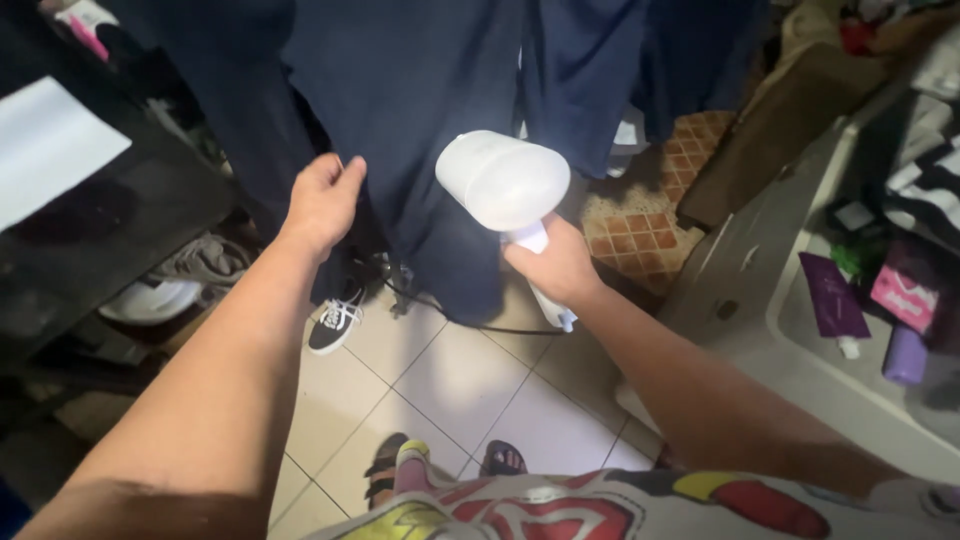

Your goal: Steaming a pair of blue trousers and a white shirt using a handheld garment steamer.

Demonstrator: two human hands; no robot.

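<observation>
A dark navy garment (420, 90) hangs in front of me, its lower edge reaching close to the floor. My left hand (322, 203) pinches the garment's left edge and holds the cloth out. My right hand (555, 265) grips the handle of a white handheld garment steamer (503, 182). The steamer's broad head points at the navy cloth and sits right against it. Its black cord (470, 322) trails across the tiles below.
More navy clothes (600, 70) hang at the back right. A black-and-white sneaker (335, 322) lies on the tiled floor. A dark table (100, 220) stands left. A white tub (800, 340) with purple and pink bottles is at right. A patterned mat (640, 225) lies behind.
</observation>
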